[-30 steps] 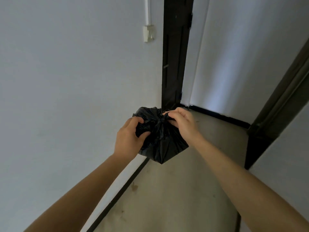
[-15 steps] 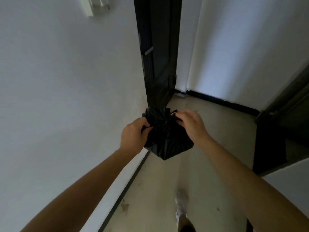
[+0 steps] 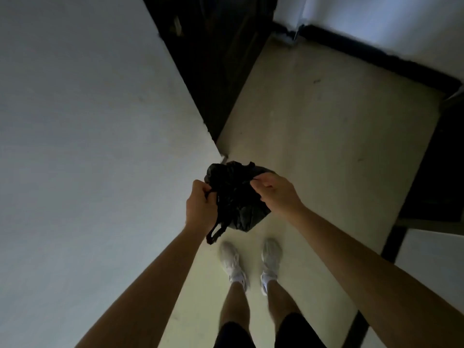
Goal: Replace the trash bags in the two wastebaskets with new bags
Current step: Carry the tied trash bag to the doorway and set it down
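Trash bag (image 3: 239,197) hanging between the hands, both equally near: left hand (image 3: 199,209) gripping its left handle, right hand (image 3: 277,194) pinching its right top edge.

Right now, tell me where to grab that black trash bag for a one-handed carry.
Take the bunched top of the black trash bag, coming from above: the plastic gathers there between the left hand and right hand, and the bulging body hangs below.
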### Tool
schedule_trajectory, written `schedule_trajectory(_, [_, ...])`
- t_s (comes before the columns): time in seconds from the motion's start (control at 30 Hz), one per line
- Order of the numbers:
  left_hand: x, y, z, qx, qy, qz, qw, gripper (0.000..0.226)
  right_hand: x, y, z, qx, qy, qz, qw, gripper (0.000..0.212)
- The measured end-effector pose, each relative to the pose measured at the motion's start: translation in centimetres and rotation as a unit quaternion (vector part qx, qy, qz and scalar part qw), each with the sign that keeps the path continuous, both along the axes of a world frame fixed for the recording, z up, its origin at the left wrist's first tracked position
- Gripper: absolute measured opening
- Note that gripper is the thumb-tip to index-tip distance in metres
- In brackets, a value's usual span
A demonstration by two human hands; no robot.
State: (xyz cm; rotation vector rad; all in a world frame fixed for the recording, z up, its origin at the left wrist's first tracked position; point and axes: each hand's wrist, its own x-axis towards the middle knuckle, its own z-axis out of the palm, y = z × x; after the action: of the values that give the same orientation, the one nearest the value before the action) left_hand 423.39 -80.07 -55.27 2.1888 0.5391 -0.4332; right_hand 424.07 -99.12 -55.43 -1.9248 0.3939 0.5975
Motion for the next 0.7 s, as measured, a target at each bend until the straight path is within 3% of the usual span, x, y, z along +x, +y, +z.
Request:
schedule_trajectory(0.1, [0.5,0.2,-9.7,0.002,0.053,-0.012,0.999,0.01,0.5,0.5,-10.9,0.0,0.045,0.001,0.999,0.008])
schedule_trajectory(0.27, [1.7,2.2,-25.6,0.01,0.103,-0.005,0.995,0.008,1.1,3.5,-26.4,-0.057,0.075,0.025,0.995,0.024])
schedule_trajectory(0.4, [2.8,4.5,-34.5,0.021,0.102,-0.01,0.995,0.012,1.4,5.5,-34.9,-0.095,0.035,0.059,0.993,0.023])
schedule_trajectory(0.53, [3.1,7.0,-37.7,0.067,0.077,-0.073,0.992,0.021,1.7,7.4,-37.7,-0.098,0.031,0.067,0.992,0.025])
schedule_trajectory(0.7, [1.7,8.2,-32.2,0.101,0.004,-0.077,0.992,0.022,1.5,7.7,-33.0,-0.084,0.026,0.021,0.996,0.022])
